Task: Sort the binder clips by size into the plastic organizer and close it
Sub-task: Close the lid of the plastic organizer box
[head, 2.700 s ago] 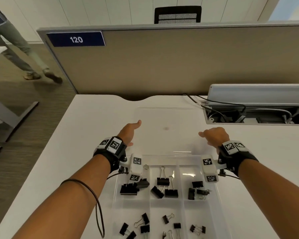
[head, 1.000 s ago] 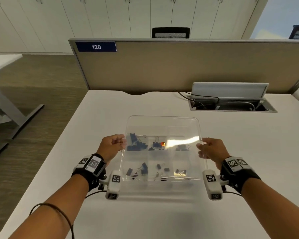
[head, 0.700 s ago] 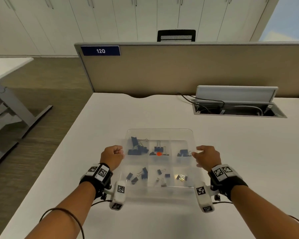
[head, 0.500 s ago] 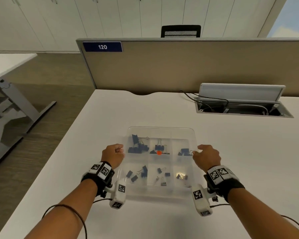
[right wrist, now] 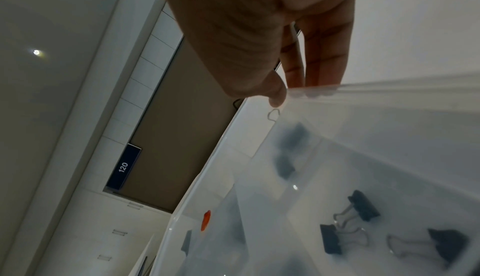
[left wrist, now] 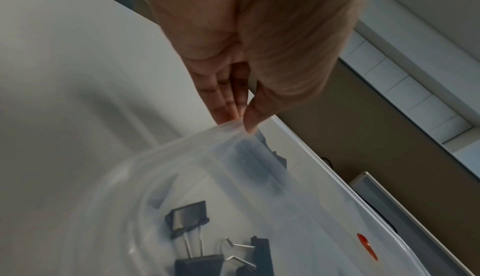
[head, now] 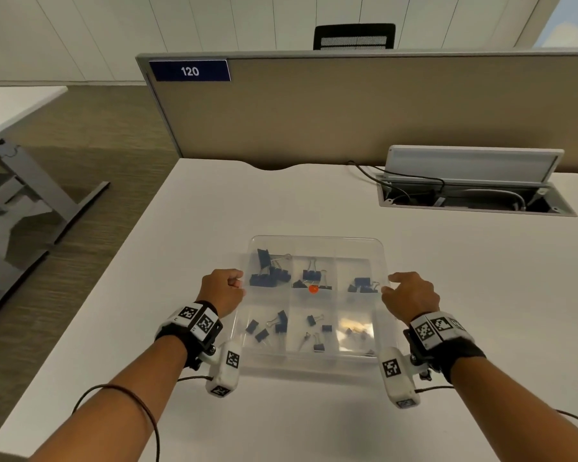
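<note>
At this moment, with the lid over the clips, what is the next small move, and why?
Probably press the lid down until it seats. The left hand and right hand each pinch a side edge, and the wrist views show that edge lifted above the organizer, so it looks unlatched.

Right hand (right wrist: 262, 34) pinching clear lid (right wrist: 389, 95) edge | black binder clips (right wrist: 363, 205) in organizer (right wrist: 324, 177) compartments beneath | orange dot (right wrist: 206, 222) on lid

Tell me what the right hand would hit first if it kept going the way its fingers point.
Nothing close: the right hand pinches the clear plastic organizer lid at its right edge. Its fingers point away across bare white desk; the tan divider panel probably comes first, though depth is unclear.
</note>
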`<action>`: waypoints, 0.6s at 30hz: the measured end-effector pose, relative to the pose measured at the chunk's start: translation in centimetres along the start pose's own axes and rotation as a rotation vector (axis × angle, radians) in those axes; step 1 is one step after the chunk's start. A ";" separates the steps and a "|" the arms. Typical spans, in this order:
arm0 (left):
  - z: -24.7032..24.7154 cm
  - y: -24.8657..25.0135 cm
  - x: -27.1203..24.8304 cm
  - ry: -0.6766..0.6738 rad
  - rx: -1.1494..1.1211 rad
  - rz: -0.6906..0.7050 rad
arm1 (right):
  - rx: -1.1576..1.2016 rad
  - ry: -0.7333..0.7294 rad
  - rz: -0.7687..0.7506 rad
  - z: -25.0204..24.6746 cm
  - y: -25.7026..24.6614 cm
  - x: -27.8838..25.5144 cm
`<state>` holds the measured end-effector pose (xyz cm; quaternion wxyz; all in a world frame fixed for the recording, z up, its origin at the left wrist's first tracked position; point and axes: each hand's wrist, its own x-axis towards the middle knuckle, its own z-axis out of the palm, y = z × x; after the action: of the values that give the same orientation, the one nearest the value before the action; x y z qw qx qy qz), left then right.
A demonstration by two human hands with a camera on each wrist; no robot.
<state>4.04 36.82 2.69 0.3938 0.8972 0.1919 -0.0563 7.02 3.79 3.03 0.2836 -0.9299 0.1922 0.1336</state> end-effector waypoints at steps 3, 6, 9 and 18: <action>0.4 0.5 0.2 -0.014 0.032 0.002 | 0.011 -0.031 -0.026 -0.3 0.7 0.7; 0.9 0.8 0.4 -0.028 0.024 -0.030 | -0.022 -0.082 -0.041 -0.7 1.2 1.0; 1.0 1.1 0.5 -0.047 0.003 -0.083 | -0.053 -0.105 -0.062 -0.9 1.4 1.0; 0.9 1.2 0.6 -0.092 -0.042 -0.225 | 0.019 -0.154 -0.059 -1.4 1.9 1.4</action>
<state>5.08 35.61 2.72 0.4123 0.8579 0.2744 -0.1372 7.65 1.11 2.69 0.3103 -0.9195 0.1435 0.1941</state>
